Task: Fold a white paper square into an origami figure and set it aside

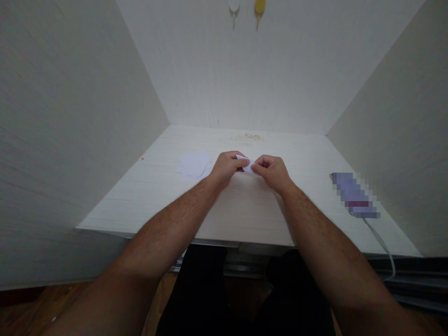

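Between my two hands is a small folded piece of white paper, held above the middle of the table. My left hand grips its left end, with the thumb lying over the top. At the other end, my right hand pinches the paper between thumb and curled fingers. Part of the paper is hidden by the fingers, so its full shape does not show. A loose stack of white paper sheets lies flat on the table, just left of my left hand.
The white table is enclosed by pale walls. A blurred-out phone-like device with a white cable lies at the right. A small orange speck is at the left. White and yellow hooks are on the back wall.
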Motion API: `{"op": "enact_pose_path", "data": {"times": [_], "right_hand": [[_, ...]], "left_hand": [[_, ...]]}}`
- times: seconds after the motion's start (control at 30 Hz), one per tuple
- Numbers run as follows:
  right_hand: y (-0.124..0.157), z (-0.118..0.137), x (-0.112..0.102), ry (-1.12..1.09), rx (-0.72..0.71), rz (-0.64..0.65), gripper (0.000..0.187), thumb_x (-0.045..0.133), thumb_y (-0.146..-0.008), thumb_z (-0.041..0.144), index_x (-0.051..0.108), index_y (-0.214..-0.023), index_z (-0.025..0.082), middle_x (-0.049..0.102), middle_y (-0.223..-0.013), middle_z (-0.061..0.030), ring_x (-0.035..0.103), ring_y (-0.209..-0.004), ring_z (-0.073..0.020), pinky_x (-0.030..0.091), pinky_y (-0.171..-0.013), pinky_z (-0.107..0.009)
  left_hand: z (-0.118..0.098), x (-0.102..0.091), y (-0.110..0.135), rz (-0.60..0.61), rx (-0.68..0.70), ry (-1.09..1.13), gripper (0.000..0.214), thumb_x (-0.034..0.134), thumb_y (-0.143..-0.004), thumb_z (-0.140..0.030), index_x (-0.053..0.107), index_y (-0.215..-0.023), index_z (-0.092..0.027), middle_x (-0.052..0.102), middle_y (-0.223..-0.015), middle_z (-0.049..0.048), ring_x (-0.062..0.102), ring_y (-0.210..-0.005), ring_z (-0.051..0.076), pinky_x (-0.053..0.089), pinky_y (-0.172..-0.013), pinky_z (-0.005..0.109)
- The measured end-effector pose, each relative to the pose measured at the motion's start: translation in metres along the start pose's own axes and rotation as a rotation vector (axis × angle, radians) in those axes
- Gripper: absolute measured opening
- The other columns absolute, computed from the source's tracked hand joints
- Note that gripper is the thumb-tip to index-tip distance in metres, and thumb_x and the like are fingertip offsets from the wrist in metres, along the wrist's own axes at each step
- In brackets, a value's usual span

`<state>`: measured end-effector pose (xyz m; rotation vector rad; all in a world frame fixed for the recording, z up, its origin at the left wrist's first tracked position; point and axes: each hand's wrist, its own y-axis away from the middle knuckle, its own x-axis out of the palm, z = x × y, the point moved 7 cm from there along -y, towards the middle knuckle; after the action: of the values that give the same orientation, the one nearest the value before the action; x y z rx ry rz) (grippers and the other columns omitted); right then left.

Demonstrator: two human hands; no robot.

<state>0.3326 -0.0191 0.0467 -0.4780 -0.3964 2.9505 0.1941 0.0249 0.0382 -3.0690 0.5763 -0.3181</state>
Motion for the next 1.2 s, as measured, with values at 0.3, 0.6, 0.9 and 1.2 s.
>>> {"op": "enact_pose_path", "data": {"times": [0.3, 0.6, 0.9, 1.2], "right_hand": [[0.001, -0.002, -0.003, -0.017, 0.035, -0.037, 0.018, 0.068, -0.068, 0.033, 0.061, -0.064, 0.017, 0.057, -0.058, 0.002, 0.045, -0.053, -0.0097, 0.035, -0.053, -0.025], [0.002, 0.003, 0.001, -0.059, 0.025, -0.028, 0.017, 0.068, -0.066, 0.032, 0.061, -0.064, 0.017, 0.057, -0.059, 0.0021, 0.045, -0.054, -0.0097, 0.035, -0.054, -0.026], [0.003, -0.002, 0.001, -0.068, 0.053, -0.049, 0.018, 0.068, -0.065, 0.032, 0.059, -0.063, 0.018, 0.053, -0.057, 0.0042, 0.041, -0.052, -0.0086, 0.031, -0.052, -0.025], [0.002, -0.008, 0.004, -0.103, 0.067, 0.021, 0.021, 0.07, -0.067, 0.036, 0.062, -0.069, 0.017, 0.063, -0.065, 0.0001, 0.05, -0.057, -0.0106, 0.038, -0.056, -0.026]], "left_hand": [[-0.001, 0.004, 0.004, 0.112, -0.076, -0.021, 0.031, 0.079, -0.063, -0.035, 0.066, -0.08, -0.012, 0.065, -0.076, 0.0038, 0.061, -0.068, 0.012, 0.051, -0.067, 0.028], [0.001, 0.003, 0.003, -0.029, -0.031, 0.028, 0.018, 0.069, -0.067, -0.026, 0.058, -0.063, -0.013, 0.058, -0.062, 0.0009, 0.057, -0.059, 0.01, 0.051, -0.062, 0.027], [-0.004, 0.007, 0.007, 0.037, 0.02, -0.113, 0.016, 0.074, -0.06, -0.022, 0.063, -0.068, -0.012, 0.061, -0.064, 0.0009, 0.057, -0.061, 0.01, 0.049, -0.062, 0.025], [-0.004, 0.003, 0.005, -0.062, 0.038, -0.146, 0.015, 0.071, -0.061, -0.022, 0.063, -0.066, -0.012, 0.064, -0.065, 0.0023, 0.058, -0.058, 0.011, 0.048, -0.059, 0.026]]}}
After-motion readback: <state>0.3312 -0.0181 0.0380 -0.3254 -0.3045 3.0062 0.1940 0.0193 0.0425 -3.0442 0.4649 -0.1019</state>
